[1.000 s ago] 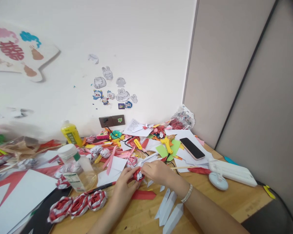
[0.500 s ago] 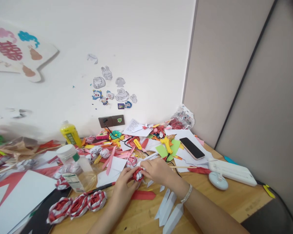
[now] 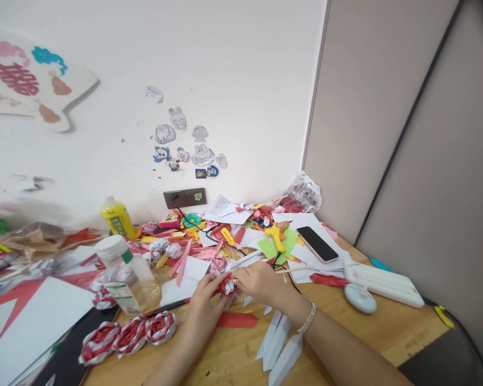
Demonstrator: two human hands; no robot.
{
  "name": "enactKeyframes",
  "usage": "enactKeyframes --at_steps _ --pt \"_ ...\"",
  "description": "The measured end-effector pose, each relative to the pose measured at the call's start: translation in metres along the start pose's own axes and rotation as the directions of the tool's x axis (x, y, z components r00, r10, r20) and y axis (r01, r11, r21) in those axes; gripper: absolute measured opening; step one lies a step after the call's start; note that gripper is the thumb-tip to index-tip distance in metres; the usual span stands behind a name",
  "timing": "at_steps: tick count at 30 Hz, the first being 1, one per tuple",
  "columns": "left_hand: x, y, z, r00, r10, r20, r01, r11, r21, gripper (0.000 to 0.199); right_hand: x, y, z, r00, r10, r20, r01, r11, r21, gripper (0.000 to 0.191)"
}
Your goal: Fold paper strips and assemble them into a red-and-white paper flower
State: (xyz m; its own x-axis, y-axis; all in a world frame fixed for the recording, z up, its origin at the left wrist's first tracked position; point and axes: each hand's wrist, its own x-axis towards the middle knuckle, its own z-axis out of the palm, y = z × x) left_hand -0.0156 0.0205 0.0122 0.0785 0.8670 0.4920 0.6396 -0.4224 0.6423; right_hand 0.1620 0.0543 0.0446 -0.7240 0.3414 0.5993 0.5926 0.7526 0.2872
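My left hand (image 3: 204, 300) is closed around a small red-and-white paper flower (image 3: 227, 284), low over the table. Over the flower's right side, my right hand (image 3: 260, 281) grips a thin wooden stick (image 3: 293, 269); its back end sticks out to the right, and its tip is by the flower. My fingers hide part of the flower. Just below lies a red folded paper strip (image 3: 237, 320). Several folded white paper strips (image 3: 279, 340) lie under my right wrist. To the left rest three joined red-and-white paper roses (image 3: 131, 336).
A clear jar with a white lid (image 3: 123, 273) and a yellow bottle (image 3: 118, 217) stand on the left. Paper scraps cover the back. A yellow glue gun (image 3: 276, 237), a phone (image 3: 317, 244), a mouse (image 3: 360, 298) and a white power strip (image 3: 384, 282) lie right.
The wooden stick has tilted, its back end now higher. My right hand has turned slightly at the flower. My left hand keeps its hold.
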Motion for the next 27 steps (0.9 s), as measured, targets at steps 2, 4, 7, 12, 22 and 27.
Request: enactKeyframes --at_steps 2,4,7,12,22,27 --pt "0.0000 -0.0001 0.0003 1.000 0.004 -0.013 -0.004 1.000 0.008 0.036 0.0013 -0.0004 -0.0004 1.000 0.012 0.001 -0.012 1.000 0.014 0.018" --pt "0.0000 0.0003 0.0002 1.000 0.002 -0.017 -0.002 1.000 0.017 0.036 0.0026 -0.0006 -0.0015 0.999 0.034 0.015 -0.034 0.999 0.036 0.016" --pt "0.0002 0.0018 -0.0003 1.000 -0.002 -0.014 0.003 1.000 0.027 0.036 0.0035 -0.0005 -0.0028 0.998 0.056 0.032 -0.058 0.996 0.061 0.013" --pt "0.0007 0.0033 -0.0008 1.000 0.002 -0.011 -0.001 0.999 0.036 0.035 0.0027 -0.0004 -0.0029 0.999 0.040 0.031 -0.041 0.999 0.036 0.018" --pt "0.0007 0.0014 0.0006 1.000 0.008 -0.008 -0.009 1.000 -0.016 0.035 0.0009 -0.0015 -0.0039 0.992 -0.051 0.119 0.054 0.998 -0.018 0.009" --pt "0.0013 0.0018 0.0008 1.000 0.004 -0.030 -0.003 1.000 0.030 0.036 0.0017 -0.0035 -0.0008 0.994 0.050 0.099 -0.050 0.999 -0.006 0.010"
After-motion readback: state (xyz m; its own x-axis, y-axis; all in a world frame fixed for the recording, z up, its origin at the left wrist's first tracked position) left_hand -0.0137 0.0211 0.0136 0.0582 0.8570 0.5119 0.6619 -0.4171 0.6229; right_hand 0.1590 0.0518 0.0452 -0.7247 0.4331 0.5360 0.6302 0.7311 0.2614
